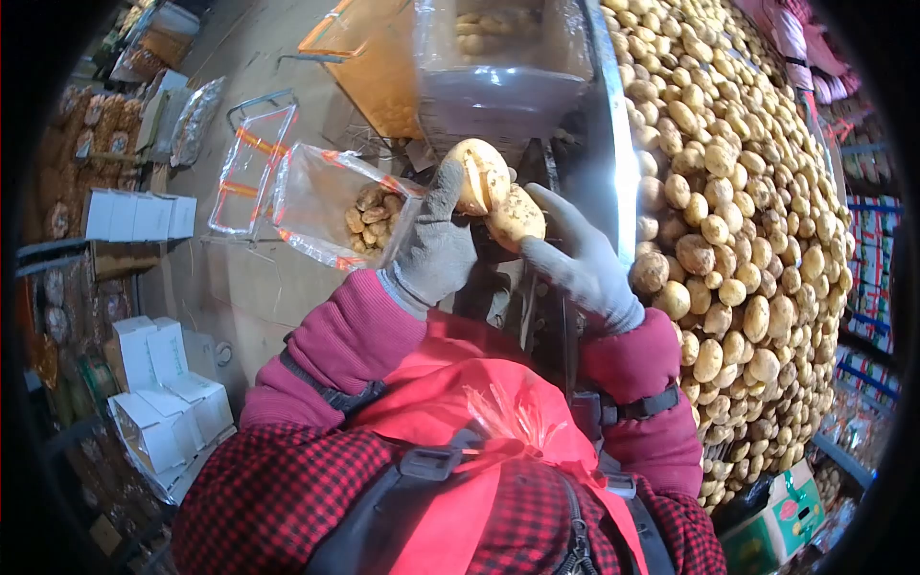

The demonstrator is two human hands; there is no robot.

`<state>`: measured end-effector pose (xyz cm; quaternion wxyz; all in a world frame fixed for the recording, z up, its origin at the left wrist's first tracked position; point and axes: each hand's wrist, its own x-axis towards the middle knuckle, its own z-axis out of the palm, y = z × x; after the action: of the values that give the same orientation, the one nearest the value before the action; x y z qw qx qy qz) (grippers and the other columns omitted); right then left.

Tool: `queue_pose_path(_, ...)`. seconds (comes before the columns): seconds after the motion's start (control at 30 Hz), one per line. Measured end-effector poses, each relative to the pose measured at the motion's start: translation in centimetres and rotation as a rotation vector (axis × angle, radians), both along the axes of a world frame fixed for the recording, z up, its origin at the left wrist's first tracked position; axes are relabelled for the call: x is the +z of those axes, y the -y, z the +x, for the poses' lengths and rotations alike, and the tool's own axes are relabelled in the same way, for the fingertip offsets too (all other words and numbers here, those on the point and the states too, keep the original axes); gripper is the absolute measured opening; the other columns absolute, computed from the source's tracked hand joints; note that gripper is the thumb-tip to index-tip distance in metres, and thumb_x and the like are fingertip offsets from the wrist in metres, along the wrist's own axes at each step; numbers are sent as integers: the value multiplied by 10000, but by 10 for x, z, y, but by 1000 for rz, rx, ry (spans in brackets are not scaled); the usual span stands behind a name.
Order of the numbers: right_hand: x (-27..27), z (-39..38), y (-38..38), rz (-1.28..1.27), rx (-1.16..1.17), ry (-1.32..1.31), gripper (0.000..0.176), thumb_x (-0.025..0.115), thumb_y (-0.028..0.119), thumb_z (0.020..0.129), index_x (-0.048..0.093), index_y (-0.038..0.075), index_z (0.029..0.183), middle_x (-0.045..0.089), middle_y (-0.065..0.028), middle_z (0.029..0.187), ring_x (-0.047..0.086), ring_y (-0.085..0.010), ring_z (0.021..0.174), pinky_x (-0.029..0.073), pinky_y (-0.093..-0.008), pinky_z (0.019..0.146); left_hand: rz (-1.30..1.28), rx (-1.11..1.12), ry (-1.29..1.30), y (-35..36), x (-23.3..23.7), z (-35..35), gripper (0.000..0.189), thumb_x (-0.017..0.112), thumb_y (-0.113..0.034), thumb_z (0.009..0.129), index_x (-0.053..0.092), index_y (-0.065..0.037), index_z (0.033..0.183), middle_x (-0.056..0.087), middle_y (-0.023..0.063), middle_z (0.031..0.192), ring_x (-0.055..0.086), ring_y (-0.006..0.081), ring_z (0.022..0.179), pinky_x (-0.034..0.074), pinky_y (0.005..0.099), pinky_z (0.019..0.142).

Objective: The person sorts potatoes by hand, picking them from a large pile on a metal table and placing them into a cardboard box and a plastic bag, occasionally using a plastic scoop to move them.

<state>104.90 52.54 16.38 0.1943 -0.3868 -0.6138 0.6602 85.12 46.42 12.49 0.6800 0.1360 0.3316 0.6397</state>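
Both my hands wear grey gloves and meet in front of my red apron. My left hand (pixel 438 241) is closed on a large, pale potato (pixel 481 176) with dirt marks and a long split. Just below and to its right, a second potato (pixel 517 218) touches it; the fingers of my right hand (pixel 580 257) are round this one. Right of my hands, beyond a metal edge (pixel 613 144), lies a big heap of potatoes (pixel 733 240).
Left of my hands, a plastic-lined bag on a frame (pixel 316 206) holds several small potatoes (pixel 374 220). A lined box (pixel 503 86) stands ahead, beside an orange bag (pixel 379 86). White cartons (pixel 172 393) are at left, a green box (pixel 776 527) at lower right. Part of a person (pixel 791 43) shows at upper right.
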Motion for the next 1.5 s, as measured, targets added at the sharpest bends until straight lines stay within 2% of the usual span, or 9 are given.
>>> queue_pose_path(0.3, -17, -8, -3, -153, -59, -29, 548, 603, 179, 1040, 436, 2, 1530, 656, -62, 1284, 582, -85, 1017, 474, -231, 858, -31, 178, 217, 54, 4, -96, 693, 588, -649, 957, 493, -170, 1449, 575, 87, 1383, 582, 331, 1284, 518, 580, 1039)
queue_pose_path(0.5, -16, -22, 8, -108, -35, 255, 491, 578, 213, 1060, 486, -2, 1491, 676, -40, 1249, 578, -50, 966, 461, -206, 813, -124, 481, -69, 102, 16, -205, 774, 600, -665, 941, 449, -136, 1487, 530, 119, 1433, 597, 331, 1279, 553, 576, 983)
queue_pose_path(0.63, -4, -63, 46, -96, -181, 302, 503, 599, 237, 1053, 493, 6, 1487, 679, -54, 1235, 603, -74, 969, 490, -217, 817, -56, 621, -99, 114, -15, -320, 722, 598, -628, 960, 488, -91, 1429, 557, 159, 1352, 594, 324, 1236, 511, 526, 1040)
queue_pose_path(0.73, -28, -83, 77, -199, -222, 341, 570, 623, 330, 1040, 482, 21, 1498, 671, -91, 1265, 634, -145, 1086, 508, -292, 911, -178, 745, -104, 121, -52, -405, 826, 610, -656, 936, 400, -76, 1487, 483, 202, 1465, 531, 403, 1321, 435, 601, 1107)
queue_pose_path(0.9, -54, -148, 114, -255, -107, 470, 504, 543, 338, 1069, 528, 21, 1460, 684, -86, 1265, 656, -181, 1136, 517, -295, 936, -431, 569, -280, 137, -134, -505, 836, 600, -674, 937, 414, -76, 1490, 442, 240, 1489, 532, 409, 1314, 452, 549, 1098)
queue_pose_path(1.03, -74, -169, 111, -186, -78, 406, 439, 501, 279, 1089, 571, -33, 1390, 697, -107, 1238, 676, -191, 1099, 528, -318, 944, -226, 513, -52, 148, -96, -480, 693, 536, -664, 972, 563, -95, 1365, 675, 190, 1242, 679, 342, 1093, 551, 475, 945)
queue_pose_path(1.2, -70, -173, 90, -240, -133, 368, 413, 576, 189, 1063, 549, 8, 1433, 687, -2, 1144, 506, -12, 760, 425, -168, 667, -221, 294, 22, 128, -65, -426, 785, 423, -729, 983, 523, -72, 1400, 712, 239, 1154, 742, 339, 857, 616, 432, 711)
queue_pose_path(1.3, -58, -165, 87, -214, -155, 393, 448, 590, 210, 1063, 530, 22, 1465, 694, -18, 1192, 540, -18, 832, 431, -168, 679, -320, 41, -62, 109, -66, -385, 808, 330, -777, 976, 534, -128, 1412, 709, 205, 1195, 740, 308, 834, 603, 387, 664)
queue_pose_path(1.5, -45, -104, 106, -289, -304, 258, 475, 592, 182, 1059, 499, 1, 1489, 665, -74, 1293, 598, -115, 1150, 463, -244, 982, -523, -196, -94, 82, -92, -334, 827, 503, -726, 959, 432, -112, 1507, 668, 241, 1229, 747, 328, 837, 615, 398, 657)
